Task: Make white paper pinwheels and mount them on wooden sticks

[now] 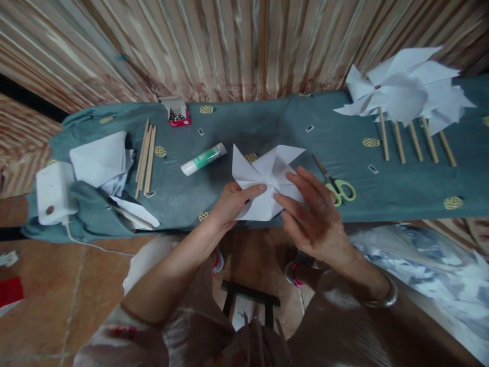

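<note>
A folded white paper pinwheel (263, 176) is just over the near edge of the cloth-covered table. My left hand (229, 204) grips it from the left, the thumb pressing near its centre and the other fingers hidden underneath. From the right, my right hand (319, 219) touches the paper with spread fingers, one fingertip close to the centre and another on a blade. Scissors with light green handles (346, 189) lie just beyond my right hand. A green and white glue stick (204, 159) rests to the left of the pinwheel.
Finished pinwheels on sticks (401, 97) lie at the right. Wooden sticks (145, 158), a small red-and-white box of pins (179, 114), folded white paper (99, 158) and a white corded device (55, 193) are at the left. A pleated curtain (244, 46) hangs behind the table.
</note>
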Demonstrator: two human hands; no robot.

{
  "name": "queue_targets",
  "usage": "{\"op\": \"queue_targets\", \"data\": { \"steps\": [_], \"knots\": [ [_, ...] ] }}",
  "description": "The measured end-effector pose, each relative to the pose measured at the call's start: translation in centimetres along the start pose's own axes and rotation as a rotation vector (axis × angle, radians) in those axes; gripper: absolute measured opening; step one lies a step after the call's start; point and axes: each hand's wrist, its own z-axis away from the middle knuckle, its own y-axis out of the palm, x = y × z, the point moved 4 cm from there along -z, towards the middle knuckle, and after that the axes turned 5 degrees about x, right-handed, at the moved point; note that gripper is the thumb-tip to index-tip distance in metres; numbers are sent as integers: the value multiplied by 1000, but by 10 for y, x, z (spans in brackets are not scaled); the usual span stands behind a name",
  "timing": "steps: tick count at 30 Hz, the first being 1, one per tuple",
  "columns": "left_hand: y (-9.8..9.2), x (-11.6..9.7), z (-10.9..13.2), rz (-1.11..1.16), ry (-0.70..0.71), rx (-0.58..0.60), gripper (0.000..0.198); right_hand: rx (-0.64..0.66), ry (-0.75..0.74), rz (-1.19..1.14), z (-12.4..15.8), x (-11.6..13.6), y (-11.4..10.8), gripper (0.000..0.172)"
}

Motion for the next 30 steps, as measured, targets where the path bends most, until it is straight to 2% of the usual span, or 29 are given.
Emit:
{"op": "queue_targets", "data": {
  "steps": [3,5,12,17,30],
  "knots": [
    [2,0,1,4,12,-15,31,-26,49,-41,-2,-1,-2,57],
    [4,1,1,10,17,-9,31,-74,84,-59,-3,-3,-2,50],
    [6,2,1,-28,70,-28,24,-143,199,-207,-3,-14,5,2],
    [8,4,1,-60,127,-54,22,-123,287,-198,-4,-18,7,6],
    [11,10,1,-84,137,-64,26,-125,276,-111,-5,-24,9,8]
  ]
}}
